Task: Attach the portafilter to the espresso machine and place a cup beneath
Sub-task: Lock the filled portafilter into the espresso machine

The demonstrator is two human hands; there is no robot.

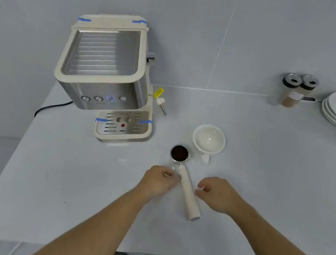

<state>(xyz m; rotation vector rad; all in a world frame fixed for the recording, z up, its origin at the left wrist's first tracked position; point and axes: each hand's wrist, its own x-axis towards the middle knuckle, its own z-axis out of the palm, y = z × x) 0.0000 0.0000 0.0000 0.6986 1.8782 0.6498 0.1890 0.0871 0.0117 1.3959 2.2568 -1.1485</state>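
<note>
- Head view: the cream-handled portafilter with a round metal basket of dark coffee grounds (185,179) lies flat on the pale grey countertop (69,178), between the two hands and a little ahead of them.
- Its long axis runs from the basket, far and slightly left, back to the handle's blunt end, near and slightly right.
- The left hand (158,182) sits just beside the upper handle, fingers loosely curled; its fingertips look to be touching the handle, though contact is hard to confirm. It grips nothing.
- The right hand (216,193) is half open and empty, near the handle's middle but apart from it.
- By my reading the left hand is the nearer to the handle.
- The white ceramic cup with a small handle (208,140) stands upright just beyond the basket, to its right.
- The cream and steel espresso machine (106,71) stands well apart, far left, so the portafilter must travel forward and leftward.
</note>
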